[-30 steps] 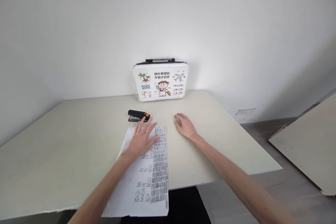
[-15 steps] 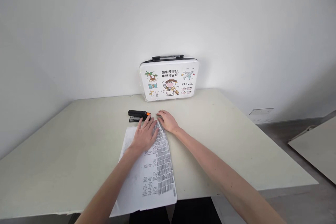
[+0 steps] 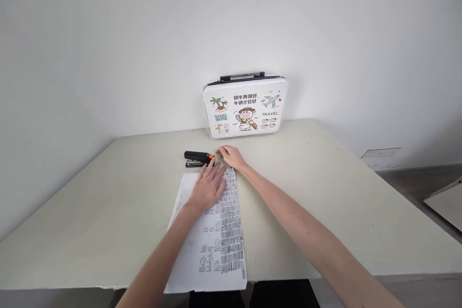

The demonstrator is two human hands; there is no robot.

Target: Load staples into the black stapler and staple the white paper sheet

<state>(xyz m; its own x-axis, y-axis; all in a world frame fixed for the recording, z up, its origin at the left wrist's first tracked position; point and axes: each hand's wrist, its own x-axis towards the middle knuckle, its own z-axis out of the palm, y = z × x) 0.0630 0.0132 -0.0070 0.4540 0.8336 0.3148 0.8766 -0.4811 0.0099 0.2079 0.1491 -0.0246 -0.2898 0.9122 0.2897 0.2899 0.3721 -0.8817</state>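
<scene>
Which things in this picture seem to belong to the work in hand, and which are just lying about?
Apparently in use:
- Printed paper, under the left hand
- Black stapler, close by the right hand

Apparently just there:
- White cartoon-printed case, standing behind the stapler, apart from both hands
- Wall plate, off to the right

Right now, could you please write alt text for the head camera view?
A person's bare left hand lies spread on white printed paper on a pale table; the bare right hand is near a black and orange stapler. Behind, a white rectangular case with cartoon prints stands by the pale wall.
</scene>
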